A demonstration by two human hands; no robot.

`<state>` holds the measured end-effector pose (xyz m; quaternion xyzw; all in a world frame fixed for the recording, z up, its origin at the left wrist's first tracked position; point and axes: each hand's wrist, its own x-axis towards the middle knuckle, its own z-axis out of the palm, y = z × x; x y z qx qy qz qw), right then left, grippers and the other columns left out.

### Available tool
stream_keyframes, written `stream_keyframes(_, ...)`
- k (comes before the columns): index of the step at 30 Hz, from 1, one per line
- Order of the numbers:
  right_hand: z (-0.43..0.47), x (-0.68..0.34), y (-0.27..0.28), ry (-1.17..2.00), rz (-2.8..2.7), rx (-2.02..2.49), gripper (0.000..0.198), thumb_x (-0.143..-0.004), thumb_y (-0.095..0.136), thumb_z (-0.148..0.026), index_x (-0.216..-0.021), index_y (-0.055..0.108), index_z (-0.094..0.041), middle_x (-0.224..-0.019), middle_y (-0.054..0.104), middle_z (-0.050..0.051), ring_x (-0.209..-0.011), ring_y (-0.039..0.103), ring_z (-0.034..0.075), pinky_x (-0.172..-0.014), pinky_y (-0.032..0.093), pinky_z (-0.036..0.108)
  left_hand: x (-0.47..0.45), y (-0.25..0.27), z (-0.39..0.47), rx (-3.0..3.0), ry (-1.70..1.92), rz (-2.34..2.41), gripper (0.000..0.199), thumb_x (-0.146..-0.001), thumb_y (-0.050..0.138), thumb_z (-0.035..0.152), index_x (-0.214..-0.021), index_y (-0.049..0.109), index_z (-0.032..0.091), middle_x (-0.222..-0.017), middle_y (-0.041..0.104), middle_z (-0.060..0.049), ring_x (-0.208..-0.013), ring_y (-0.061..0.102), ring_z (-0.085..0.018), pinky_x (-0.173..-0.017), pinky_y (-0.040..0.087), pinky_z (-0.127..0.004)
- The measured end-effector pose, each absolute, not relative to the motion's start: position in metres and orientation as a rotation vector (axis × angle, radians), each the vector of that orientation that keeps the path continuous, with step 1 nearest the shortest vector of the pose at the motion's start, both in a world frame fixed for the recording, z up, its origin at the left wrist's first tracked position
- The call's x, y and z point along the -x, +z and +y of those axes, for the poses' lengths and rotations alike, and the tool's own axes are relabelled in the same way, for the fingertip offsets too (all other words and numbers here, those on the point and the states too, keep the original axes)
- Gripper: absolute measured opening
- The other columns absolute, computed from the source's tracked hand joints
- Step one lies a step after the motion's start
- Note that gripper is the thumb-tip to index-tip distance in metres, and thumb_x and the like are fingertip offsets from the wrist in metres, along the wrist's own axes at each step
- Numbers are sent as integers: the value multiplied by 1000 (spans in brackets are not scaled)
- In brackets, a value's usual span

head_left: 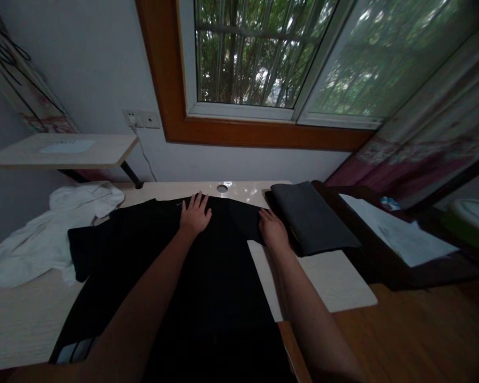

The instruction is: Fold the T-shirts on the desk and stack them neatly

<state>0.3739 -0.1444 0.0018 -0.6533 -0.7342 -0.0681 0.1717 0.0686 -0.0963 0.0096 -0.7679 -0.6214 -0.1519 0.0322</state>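
Observation:
A black short-sleeved T-shirt (223, 255) lies spread on the light wooden desk (335, 282), its collar side toward the wall. My left hand (195, 215) rests flat on the shirt near the collar, palm down and fingers spread. At the end of the right sleeve is my right hand (273, 230), its fingers close together and bent over the sleeve edge; the thumb is hidden. The left sleeve (85, 247) reaches out beside a crumpled white garment (27, 239). My forearms cover part of the shirt's body.
A folded dark grey cloth item (315, 218) lies just right of my right hand. Farther right, papers (395, 229) rest on a dark surface. A raised shelf (64, 149) stands at the left. Behind the desk are a wall socket (141, 118) with a cable and a window (263, 64).

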Motion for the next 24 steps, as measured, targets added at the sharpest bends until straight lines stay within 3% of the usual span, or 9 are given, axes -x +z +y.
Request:
stream_keyframes(5,-141,-375,13,-232,-2196,1923,48,-101,38,-16,-144,58,-10,-152,55,11,-144,46,29,-114,43,42,-53,11,-101,2391,-349,-1903,58,-103,30,47,-157,41,27,-170,27,-4,-157,20,-30,-126,18,-60)
stream_keyframes(11,-129,-334,41,-207,-2177,1912,54,-98,35,-10,-149,50,-4,-156,48,20,-147,42,35,-117,37,50,-52,11,-102,2402,-337,-1927,60,-103,30,47,-158,38,26,-170,26,-5,-158,18,-31,-125,16,-62)
stream_keyframes(13,-122,-303,46,-162,-2178,1773,57,-101,34,-16,-156,37,-2,-165,32,21,-149,39,34,-119,36,48,-52,11,-101,2406,-334,-1936,60,-103,30,47,-158,38,27,-170,26,-5,-158,17,-31,-125,16,-62)
stream_keyframes(15,-118,-270,45,-74,-2234,1638,59,-104,35,-26,-159,32,-6,-168,25,17,-152,33,31,-122,33,47,-53,10,-100,2409,-335,-1941,60,-103,30,47,-158,38,27,-170,25,-4,-158,17,-31,-125,16,-63)
stream_keyframes(19,-115,-228,28,91,-2333,1625,61,-106,36,-40,-158,36,-9,-169,25,15,-156,25,29,-126,23,50,-52,10,-101,2412,-354,-1922,59,-103,31,46,-158,39,26,-170,26,-5,-158,18,-31,-125,16,-63)
stream_keyframes(24,-117,-243,15,112,-2385,1672,60,-107,32,-44,-159,36,-14,-169,24,11,-158,19,24,-128,16,47,-52,11,-101,2411,-362,-1933,59,-103,32,45,-158,40,27,-169,27,-5,-158,18,-30,-126,15,-62)
